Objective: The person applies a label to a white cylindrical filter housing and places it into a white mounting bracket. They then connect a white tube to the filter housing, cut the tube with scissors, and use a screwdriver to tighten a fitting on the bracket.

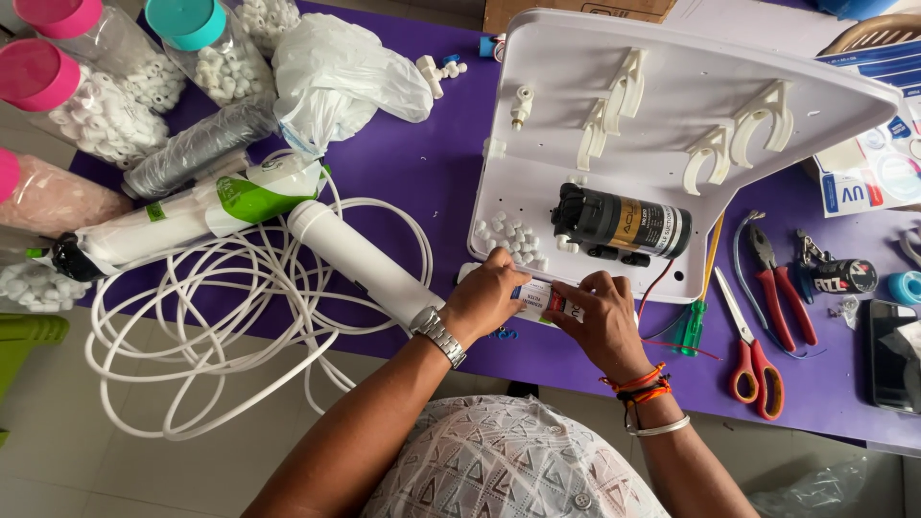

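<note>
My left hand [487, 293] and my right hand [602, 317] together grip a small white cartridge with a red and blue label [544, 301] at the front edge of a white plastic housing panel [662, 105]. A black cylindrical pump [619, 223] with a gold band is mounted on the panel just beyond my fingers. Small white fittings [513, 235] lie loose on the panel to the pump's left. A long white filter tube [360, 261] lies beside my left wrist, which wears a metal watch.
Coiled white tubing [240, 317] hangs over the purple table's [422, 163] left edge. Jars with pink and teal lids [86, 86], wrapped filters and a white plastic bag [336, 77] sit far left. Red scissors [753, 360], red pliers [779, 288], a green screwdriver [693, 321] and a phone [894, 355] lie right.
</note>
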